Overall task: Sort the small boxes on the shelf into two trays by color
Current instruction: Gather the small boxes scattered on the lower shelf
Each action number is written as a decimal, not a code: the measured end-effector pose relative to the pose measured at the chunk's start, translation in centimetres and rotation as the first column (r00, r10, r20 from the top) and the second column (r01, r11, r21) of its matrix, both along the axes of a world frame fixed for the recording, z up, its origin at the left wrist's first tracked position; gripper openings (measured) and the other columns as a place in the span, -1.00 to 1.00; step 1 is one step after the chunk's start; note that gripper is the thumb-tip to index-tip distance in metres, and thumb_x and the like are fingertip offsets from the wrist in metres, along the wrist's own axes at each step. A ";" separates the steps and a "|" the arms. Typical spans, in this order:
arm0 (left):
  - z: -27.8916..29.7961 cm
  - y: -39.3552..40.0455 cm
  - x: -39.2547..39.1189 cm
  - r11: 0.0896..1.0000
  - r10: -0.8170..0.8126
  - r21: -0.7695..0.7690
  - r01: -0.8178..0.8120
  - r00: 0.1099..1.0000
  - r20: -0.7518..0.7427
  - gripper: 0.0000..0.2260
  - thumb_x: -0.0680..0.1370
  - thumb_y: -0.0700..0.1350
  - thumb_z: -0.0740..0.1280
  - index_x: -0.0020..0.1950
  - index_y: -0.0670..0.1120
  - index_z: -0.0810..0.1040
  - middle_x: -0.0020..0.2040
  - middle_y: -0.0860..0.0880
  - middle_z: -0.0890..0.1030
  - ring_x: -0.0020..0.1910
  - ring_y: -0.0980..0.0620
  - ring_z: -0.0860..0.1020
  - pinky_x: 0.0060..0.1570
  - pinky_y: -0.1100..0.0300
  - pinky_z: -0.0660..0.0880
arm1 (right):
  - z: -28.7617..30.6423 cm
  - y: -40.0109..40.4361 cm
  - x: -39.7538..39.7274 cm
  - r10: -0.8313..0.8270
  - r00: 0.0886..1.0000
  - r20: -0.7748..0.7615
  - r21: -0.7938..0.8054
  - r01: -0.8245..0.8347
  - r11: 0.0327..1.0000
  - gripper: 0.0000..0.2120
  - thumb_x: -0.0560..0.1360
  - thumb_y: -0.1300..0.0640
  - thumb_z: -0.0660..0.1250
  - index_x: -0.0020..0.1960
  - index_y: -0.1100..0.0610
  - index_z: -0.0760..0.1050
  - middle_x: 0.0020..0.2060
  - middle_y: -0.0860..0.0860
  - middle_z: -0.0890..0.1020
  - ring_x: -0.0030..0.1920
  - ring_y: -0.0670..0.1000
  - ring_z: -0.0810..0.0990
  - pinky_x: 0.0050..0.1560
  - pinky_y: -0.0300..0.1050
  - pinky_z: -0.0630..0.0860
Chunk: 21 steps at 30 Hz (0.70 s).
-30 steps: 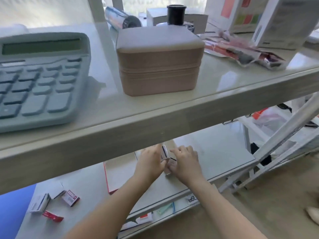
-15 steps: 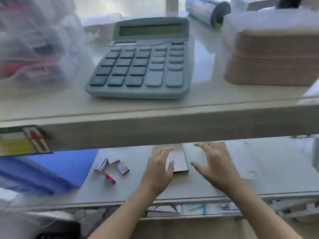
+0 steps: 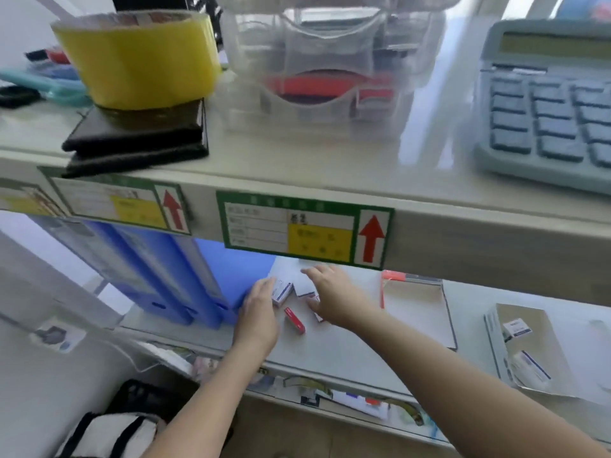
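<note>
Several small boxes lie in a cluster on the lower shelf (image 3: 347,352). My left hand (image 3: 259,314) has its fingertips against a white-and-blue box (image 3: 283,291); its thumb is hidden. A red box (image 3: 295,320) lies between my hands. My right hand (image 3: 334,297) hovers with spread fingers over a white box (image 3: 304,287) and partly covers a red-and-white box (image 3: 318,317). To the right sits a red-edged tray (image 3: 385,292). Farther right, a blue-grey tray (image 3: 496,342) holds two white-and-blue boxes (image 3: 517,327).
Blue binders (image 3: 165,279) stand just left of the cluster. The upper shelf edge (image 3: 463,246) with green labels hangs low over the boxes. On top are a yellow tape roll (image 3: 139,61), clear drawers (image 3: 330,67) and a calculator (image 3: 549,104).
Both hands have moved left, from the red-edged tray to the cluster of small boxes. The box held a second ago is no longer in my hands. The view has swung left.
</note>
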<state>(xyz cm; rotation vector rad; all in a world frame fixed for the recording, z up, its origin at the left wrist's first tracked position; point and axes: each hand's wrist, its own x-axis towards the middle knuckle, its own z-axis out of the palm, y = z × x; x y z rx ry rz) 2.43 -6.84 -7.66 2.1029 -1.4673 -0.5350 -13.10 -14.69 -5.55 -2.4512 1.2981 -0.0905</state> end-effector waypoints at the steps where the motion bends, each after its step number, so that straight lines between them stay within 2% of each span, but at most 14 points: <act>1: -0.1 -0.1 0.2 1.000 -0.013 0.006 0.013 1.000 -0.003 -0.39 0.43 -0.47 0.17 0.44 -0.08 0.29 0.42 -0.07 0.34 0.36 -0.07 0.33 0.33 -0.02 0.33 | -0.4 -0.6 1.0 -0.017 0.999 -0.034 0.039 0.018 0.999 -0.54 0.45 0.00 0.34 0.32 0.02 0.37 0.19 0.06 0.58 0.12 0.15 0.57 0.10 0.06 0.53; 3: -0.1 -0.2 0.5 0.999 -0.043 0.015 0.043 0.999 -0.012 -0.36 0.41 -0.48 0.18 0.46 -0.09 0.26 0.45 -0.08 0.32 0.39 -0.07 0.29 0.36 -0.02 0.29 | -1.3 -1.6 2.3 -0.043 0.996 -0.083 0.091 0.051 0.995 -0.55 0.44 -0.02 0.33 0.29 0.03 0.35 0.15 0.07 0.59 0.03 0.15 0.59 0.02 0.07 0.56; 6: 0.4 -0.9 0.8 0.996 -0.089 0.031 0.089 0.996 0.011 -0.38 0.42 -0.44 0.18 0.46 -0.08 0.26 0.45 -0.08 0.32 0.40 -0.07 0.28 0.36 0.01 0.28 | -2.1 -2.2 3.2 -0.033 0.994 -0.100 0.128 0.046 0.991 -0.64 0.52 0.08 0.27 0.30 0.08 0.37 0.18 0.10 0.56 0.10 0.14 0.55 0.03 -0.09 0.49; 8: 1.0 -1.3 0.7 0.992 -0.122 0.047 0.120 0.991 0.053 -0.41 0.43 -0.42 0.17 0.42 -0.02 0.29 0.38 -0.07 0.39 0.31 -0.09 0.36 0.24 -0.01 0.38 | -2.7 -2.4 3.4 -0.041 0.994 -0.099 0.138 0.055 0.989 -0.67 0.54 0.13 0.26 0.30 0.11 0.40 0.18 0.10 0.56 0.12 0.12 0.54 -0.05 -0.12 0.43; 11: 2.2 -1.8 0.2 0.984 -0.159 0.097 0.148 0.979 0.128 -0.50 0.49 -0.40 0.13 0.36 -0.01 0.33 0.26 -0.09 0.43 0.20 -0.14 0.42 0.10 -0.01 0.43 | -3.2 -2.4 3.3 -0.069 0.994 -0.080 0.128 0.079 0.989 -0.62 0.52 0.03 0.32 0.31 0.04 0.38 0.16 0.07 0.57 0.07 0.09 0.57 -0.13 -0.14 0.45; 14: 2.9 -2.3 -0.1 0.974 -0.206 0.139 0.177 0.951 0.231 -0.62 0.53 -0.36 0.15 0.28 -0.03 0.39 0.17 -0.09 0.46 0.15 -0.13 0.44 0.06 0.02 0.46 | -2.5 -2.0 2.6 -0.101 0.994 -0.038 0.141 0.105 0.984 -0.63 0.53 0.02 0.30 0.30 0.06 0.38 0.13 0.06 0.58 0.01 0.08 0.57 -0.13 -0.13 0.47; 18: 2.9 -2.8 0.0 0.967 -0.245 0.150 0.206 0.912 0.329 -0.69 0.50 -0.37 0.22 0.15 -0.04 0.47 0.09 -0.09 0.48 0.05 -0.12 0.46 -0.04 0.02 0.52 | -1.0 -1.1 0.3 -0.097 0.995 0.021 0.013 0.097 0.995 -0.51 0.44 -0.11 0.33 0.32 -0.02 0.35 0.17 0.01 0.58 0.04 0.10 0.58 -0.06 -0.01 0.57; 21: 3.7 -2.8 -0.3 0.975 -0.222 0.121 0.189 0.889 0.402 -0.74 0.48 -0.31 0.34 0.10 -0.05 0.48 0.05 -0.07 0.51 0.00 -0.09 0.48 -0.13 0.08 0.51 | 0.8 0.4 -1.8 -0.089 0.988 0.122 -0.032 0.093 0.995 -0.49 0.39 -0.14 0.34 0.28 0.00 0.37 0.18 -0.01 0.57 0.13 0.10 0.53 0.03 0.03 0.53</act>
